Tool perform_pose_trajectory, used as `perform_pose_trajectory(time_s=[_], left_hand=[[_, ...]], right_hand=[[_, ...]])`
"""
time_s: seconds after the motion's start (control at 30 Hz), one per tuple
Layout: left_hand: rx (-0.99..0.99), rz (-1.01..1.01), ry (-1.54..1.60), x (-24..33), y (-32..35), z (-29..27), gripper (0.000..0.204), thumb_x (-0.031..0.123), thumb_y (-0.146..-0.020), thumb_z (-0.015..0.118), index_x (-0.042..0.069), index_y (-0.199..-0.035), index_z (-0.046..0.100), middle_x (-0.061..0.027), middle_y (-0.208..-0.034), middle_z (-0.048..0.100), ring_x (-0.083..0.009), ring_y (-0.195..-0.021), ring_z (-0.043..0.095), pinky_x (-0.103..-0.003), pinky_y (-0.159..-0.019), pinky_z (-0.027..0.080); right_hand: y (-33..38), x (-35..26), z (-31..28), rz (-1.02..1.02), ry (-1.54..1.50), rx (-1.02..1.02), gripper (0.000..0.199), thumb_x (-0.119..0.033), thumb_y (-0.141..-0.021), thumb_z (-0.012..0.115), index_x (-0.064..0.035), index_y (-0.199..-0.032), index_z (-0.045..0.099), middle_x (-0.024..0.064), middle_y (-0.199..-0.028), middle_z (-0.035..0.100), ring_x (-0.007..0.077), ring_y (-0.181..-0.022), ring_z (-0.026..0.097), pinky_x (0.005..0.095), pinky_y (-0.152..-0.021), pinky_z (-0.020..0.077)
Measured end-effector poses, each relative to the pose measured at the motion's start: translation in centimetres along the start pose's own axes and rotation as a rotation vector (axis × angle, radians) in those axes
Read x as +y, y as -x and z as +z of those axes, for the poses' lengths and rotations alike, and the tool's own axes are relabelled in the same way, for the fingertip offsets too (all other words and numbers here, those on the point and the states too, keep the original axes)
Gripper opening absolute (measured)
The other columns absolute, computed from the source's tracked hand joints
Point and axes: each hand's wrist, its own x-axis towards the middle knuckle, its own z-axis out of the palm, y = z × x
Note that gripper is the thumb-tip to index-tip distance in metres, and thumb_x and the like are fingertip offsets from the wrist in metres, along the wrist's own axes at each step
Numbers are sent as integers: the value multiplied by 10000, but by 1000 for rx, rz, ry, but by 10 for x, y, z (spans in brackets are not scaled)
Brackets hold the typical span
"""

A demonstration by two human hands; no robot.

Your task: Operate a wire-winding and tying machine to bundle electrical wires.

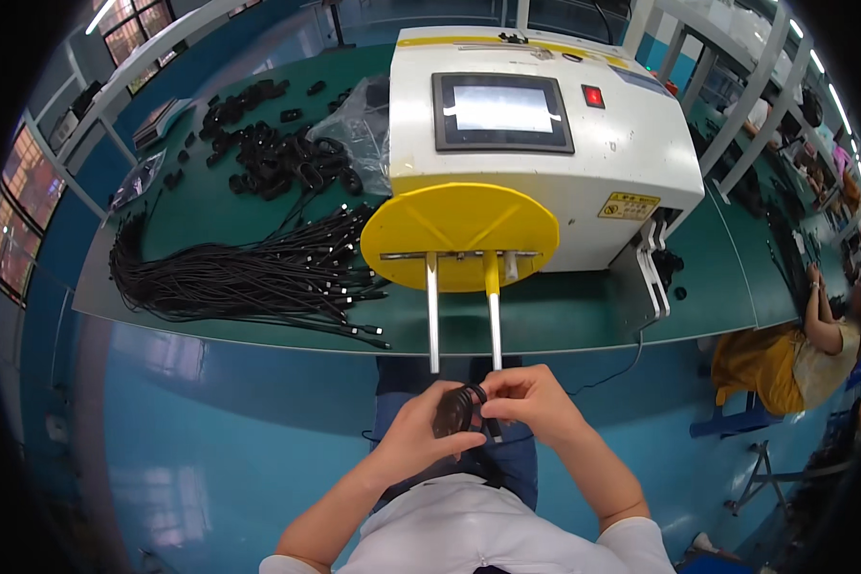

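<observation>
Both my hands meet low in the middle of the view, over my lap. My left hand (pixel 421 430) cups a small coil of black cable (pixel 454 409) from the left. My right hand (pixel 531 397) pinches the same coil from the right, fingers at its top edge. Just above them two metal prongs (pixel 462 316) stick out toward me from a yellow disc (pixel 459 230) on the front of a white winding machine (pixel 545 134) with a dark-framed screen.
A bundle of loose black cables (pixel 249 277) lies on the green table (pixel 564 320) at the left. Behind it sit a heap of wound black coils (pixel 268 153) and a clear plastic bag (pixel 359 124). Another person (pixel 804 344) sits at the right.
</observation>
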Motion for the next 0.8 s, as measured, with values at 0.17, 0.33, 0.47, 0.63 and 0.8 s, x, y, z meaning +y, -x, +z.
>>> perform_pose_trajectory(time_s=[0.17,0.33,0.47,0.63,0.8], left_hand=[[-37,-53,-11,-2,1,0,388,94,-789,712,-2,-1085,480,-48,-833,598,-125,-704,612,-263,-565,496],[-171,-180,437,-1,5,0,282,66,-810,654,15,-1033,489,-60,-820,590,-153,-662,614,-273,-551,506],[-309,-262,643,-16,9,-8,200,72,-812,627,11,-969,520,-76,-823,593,-181,-669,622,-300,-542,515],[-404,-290,760,-39,7,-10,168,75,-795,639,-4,-928,575,-98,-796,605,-228,-711,639,-347,-578,528],[-317,-409,725,-69,30,5,271,56,-761,688,-11,-997,573,-117,-833,626,-243,-815,648,-373,-753,535]], right_hand=[[-1,8,19,-103,-38,13,135,-72,-781,713,-3,-863,631,25,-737,640,86,-655,592,228,-592,479],[2,7,27,-109,167,82,110,-4,-743,710,-4,-818,629,0,-759,598,50,-699,543,198,-606,438],[3,8,22,-31,221,-3,197,-20,-735,728,-3,-908,635,29,-819,603,63,-702,549,224,-646,476],[-2,15,24,-297,303,-64,308,-41,-830,618,-12,-1137,602,90,-1066,617,122,-870,587,275,-790,496],[10,47,35,-135,328,-378,386,-89,-902,511,-40,-1284,524,125,-1297,533,218,-1113,543,327,-909,456]])
